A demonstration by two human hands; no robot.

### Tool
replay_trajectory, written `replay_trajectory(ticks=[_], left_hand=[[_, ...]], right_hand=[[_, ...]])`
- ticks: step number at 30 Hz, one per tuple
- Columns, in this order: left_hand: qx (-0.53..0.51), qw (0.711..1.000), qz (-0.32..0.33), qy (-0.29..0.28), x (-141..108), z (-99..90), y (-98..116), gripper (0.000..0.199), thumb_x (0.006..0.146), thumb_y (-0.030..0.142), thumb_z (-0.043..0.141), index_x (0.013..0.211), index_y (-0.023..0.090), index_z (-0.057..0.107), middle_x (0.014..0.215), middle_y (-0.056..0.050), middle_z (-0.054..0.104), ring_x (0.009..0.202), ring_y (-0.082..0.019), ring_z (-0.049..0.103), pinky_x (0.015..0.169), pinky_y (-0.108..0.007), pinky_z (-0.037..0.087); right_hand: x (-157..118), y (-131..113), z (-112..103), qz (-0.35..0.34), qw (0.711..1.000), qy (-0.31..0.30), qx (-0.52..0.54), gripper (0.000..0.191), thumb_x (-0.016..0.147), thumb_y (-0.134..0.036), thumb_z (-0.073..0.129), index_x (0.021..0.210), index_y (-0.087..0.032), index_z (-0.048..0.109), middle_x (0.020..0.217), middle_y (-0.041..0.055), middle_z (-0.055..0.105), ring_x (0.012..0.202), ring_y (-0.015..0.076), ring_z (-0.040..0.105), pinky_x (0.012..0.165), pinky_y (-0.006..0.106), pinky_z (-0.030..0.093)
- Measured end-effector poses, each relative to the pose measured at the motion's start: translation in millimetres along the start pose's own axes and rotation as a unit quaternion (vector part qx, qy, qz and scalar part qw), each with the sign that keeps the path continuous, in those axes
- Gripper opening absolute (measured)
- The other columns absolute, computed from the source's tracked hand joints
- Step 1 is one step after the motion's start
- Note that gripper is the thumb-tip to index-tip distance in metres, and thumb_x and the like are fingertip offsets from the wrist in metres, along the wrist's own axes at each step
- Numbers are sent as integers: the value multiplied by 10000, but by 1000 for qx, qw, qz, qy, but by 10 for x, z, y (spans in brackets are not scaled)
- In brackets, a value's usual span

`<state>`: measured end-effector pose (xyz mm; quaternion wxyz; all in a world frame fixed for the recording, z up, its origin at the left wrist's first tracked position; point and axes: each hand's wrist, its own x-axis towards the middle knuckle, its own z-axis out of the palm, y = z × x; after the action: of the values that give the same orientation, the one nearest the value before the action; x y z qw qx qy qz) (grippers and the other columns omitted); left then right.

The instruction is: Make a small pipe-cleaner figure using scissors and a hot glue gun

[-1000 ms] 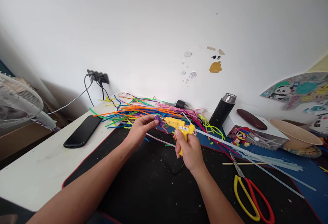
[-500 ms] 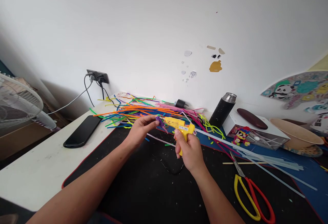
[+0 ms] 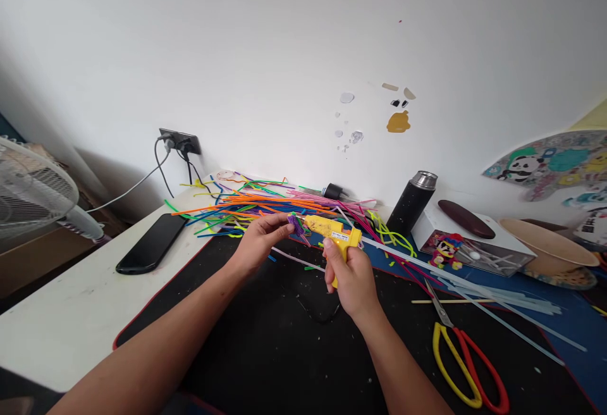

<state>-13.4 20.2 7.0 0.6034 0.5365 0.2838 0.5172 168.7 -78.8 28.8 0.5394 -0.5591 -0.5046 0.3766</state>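
Note:
My right hand is wrapped round the handle of a yellow hot glue gun, a long pale glue stick trailing out of its back end. The gun's nozzle points left, at a small purple and green pipe cleaner piece. That piece is pinched between the thumb and fingers of my left hand. The nozzle tip is at the piece or touching it; I cannot tell which. Both hands are above a black mat.
Loose colourful pipe cleaners lie along the wall. Scissors, more glue sticks, a small pipe cleaner figure, a black flask and a white box are on the right. A phone lies left, near a fan.
Hardly anything differs. Both hands keep the same grips on the glue gun and the pipe cleaner piece, and the view has shifted very slightly.

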Motion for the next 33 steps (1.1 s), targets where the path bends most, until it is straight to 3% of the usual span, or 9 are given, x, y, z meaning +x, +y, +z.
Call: replay_trajectory(ticks=[33], left_hand=[[-32, 999, 5, 42, 0, 14, 54, 278, 696, 356, 927, 922, 214, 851, 870, -46, 790, 788, -194, 669, 802, -315, 523]], right_hand=[[-14, -30, 10, 15, 1000, -1, -5, 622, 877, -774, 594, 604, -217, 545, 407, -19, 501, 333, 112, 473, 366, 231, 376]])
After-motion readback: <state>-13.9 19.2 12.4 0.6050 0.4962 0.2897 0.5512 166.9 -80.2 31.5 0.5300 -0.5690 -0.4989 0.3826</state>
